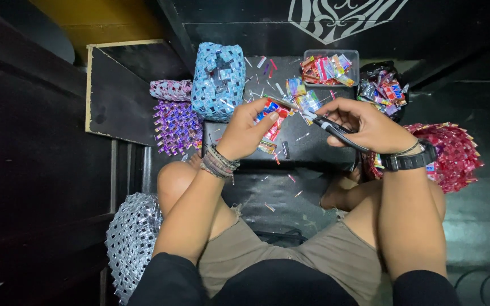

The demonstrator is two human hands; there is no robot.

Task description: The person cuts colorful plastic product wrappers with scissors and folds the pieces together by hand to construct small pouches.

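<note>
A: Holding what, on the left?
B: Left hand (250, 131) pinched on a red and blue wrapper (271, 107), above the black worktop (313, 148).
A: And the right?
B: Right hand (364, 126) wrapped around black scissors (336, 128), tips touching the wrapper.
A: Nearby?
B: Blue woven bag (218, 80), purple mat (176, 126), tray (329, 67) of wrappers.

A clear plastic tub (331, 67) of bright red, blue and yellow wrappers sits at the black table's far edge. Just right, a dark bag (382, 86) holds more wrappers. The left hand (248, 133) pinches a red-and-blue wrapper (271, 109); loose wrappers (301, 93) lie beyond.
</note>
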